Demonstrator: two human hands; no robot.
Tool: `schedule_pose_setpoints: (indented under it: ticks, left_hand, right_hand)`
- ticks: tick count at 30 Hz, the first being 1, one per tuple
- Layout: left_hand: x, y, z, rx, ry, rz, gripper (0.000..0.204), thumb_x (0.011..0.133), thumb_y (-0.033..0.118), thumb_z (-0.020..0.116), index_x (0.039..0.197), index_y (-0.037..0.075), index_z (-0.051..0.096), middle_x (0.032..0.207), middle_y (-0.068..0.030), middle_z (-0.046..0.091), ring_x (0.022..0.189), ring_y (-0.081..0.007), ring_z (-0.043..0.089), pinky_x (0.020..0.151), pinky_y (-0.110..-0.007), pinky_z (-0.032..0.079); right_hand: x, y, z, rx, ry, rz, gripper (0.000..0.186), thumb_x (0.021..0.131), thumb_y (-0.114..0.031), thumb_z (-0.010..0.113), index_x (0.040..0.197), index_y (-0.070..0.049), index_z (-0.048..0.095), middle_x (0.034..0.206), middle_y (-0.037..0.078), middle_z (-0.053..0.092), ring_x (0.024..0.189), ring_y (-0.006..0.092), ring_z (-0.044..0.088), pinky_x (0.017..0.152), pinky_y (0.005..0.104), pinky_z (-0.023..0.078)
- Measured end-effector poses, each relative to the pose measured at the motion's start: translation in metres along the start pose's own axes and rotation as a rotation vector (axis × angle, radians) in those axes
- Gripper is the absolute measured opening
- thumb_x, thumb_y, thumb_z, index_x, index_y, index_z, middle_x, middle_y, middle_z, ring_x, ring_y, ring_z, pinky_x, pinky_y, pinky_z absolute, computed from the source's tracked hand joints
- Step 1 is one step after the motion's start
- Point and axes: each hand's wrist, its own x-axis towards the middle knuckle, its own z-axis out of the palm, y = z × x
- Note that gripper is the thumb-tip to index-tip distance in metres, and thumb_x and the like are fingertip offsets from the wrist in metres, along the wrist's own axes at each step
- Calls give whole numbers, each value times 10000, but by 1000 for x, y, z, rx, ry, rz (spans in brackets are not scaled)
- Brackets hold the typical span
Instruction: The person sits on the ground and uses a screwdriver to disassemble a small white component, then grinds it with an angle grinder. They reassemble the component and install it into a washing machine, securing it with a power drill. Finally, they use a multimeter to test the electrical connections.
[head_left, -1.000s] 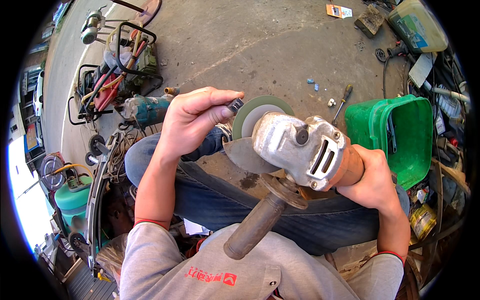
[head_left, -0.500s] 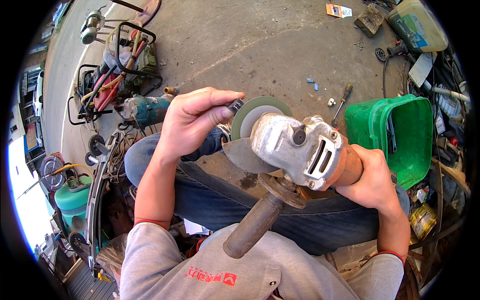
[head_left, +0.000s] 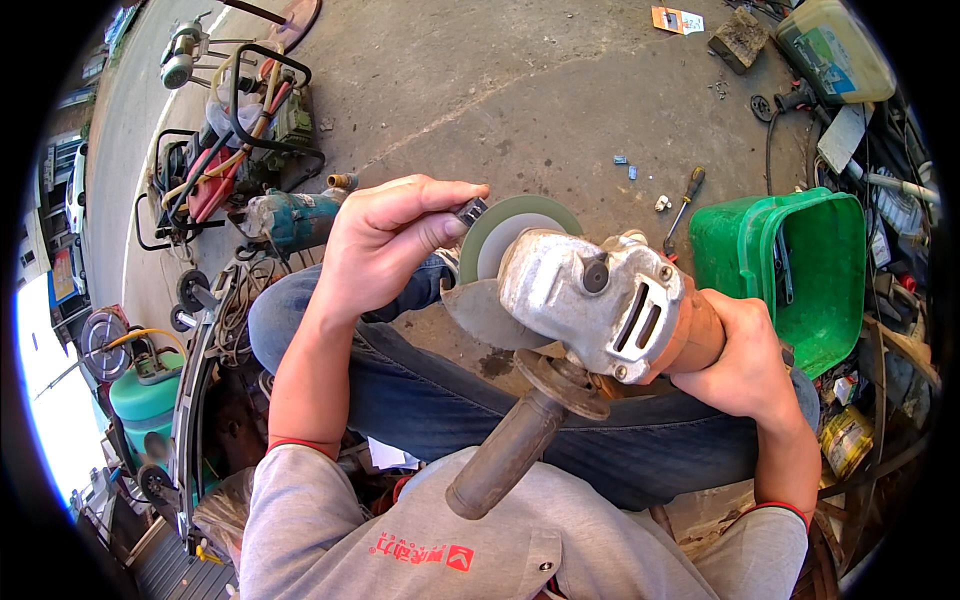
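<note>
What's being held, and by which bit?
Left grip: small dark piece, by its end away from the disc. Right grip: angle grinder, by its orange body.

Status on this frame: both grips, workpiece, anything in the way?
Left grip: small dark piece pinched beside green-rimmed disc; contact unclear. Right grip: closed on orange grinder body. Nothing seen between piece and disc.
</note>
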Motion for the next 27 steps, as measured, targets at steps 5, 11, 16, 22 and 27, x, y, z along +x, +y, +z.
schedule_pose_setpoints:
  ticks: [5,11,16,22,27]
  left_hand:
    - [0,0,-1,7,-7,6,255,837,-42,616,1082,4,667,877,-72,668,766,-120,633,682,-242,512]
    - [-1,0,-1,-43,3,-14,258,840,-50,609,1087,-2,664,879,-69,666,768,-117,630,692,-240,511]
    - [-3,-2,-3,-110,20,-73,265,851,-48,602,1108,-7,654,892,-65,665,774,-112,628,700,-237,510]
    - [-3,-1,-2,-97,25,-63,265,851,-47,604,1109,-8,652,890,-64,663,774,-105,623,701,-233,507]
    - [-2,-2,-1,-75,24,-48,259,848,-52,606,1099,-11,654,889,-62,662,776,-105,625,701,-234,508]
  right_hand:
    - [0,-2,-1,-4,-3,9,267,581,-75,735,803,20,620,715,191,650,688,316,676,613,347,508]
    - [0,1,-1,18,8,1,284,583,-65,732,832,27,632,721,181,653,674,273,679,616,331,508]
    - [0,3,-4,41,0,10,314,576,-63,732,862,29,642,725,170,656,665,239,676,621,321,506]
    - [0,1,-3,38,0,34,297,573,-70,729,839,27,636,717,176,653,671,263,680,618,326,507]
    - [0,2,-1,23,2,22,266,577,-83,730,795,25,623,697,187,644,673,295,680,608,335,505]
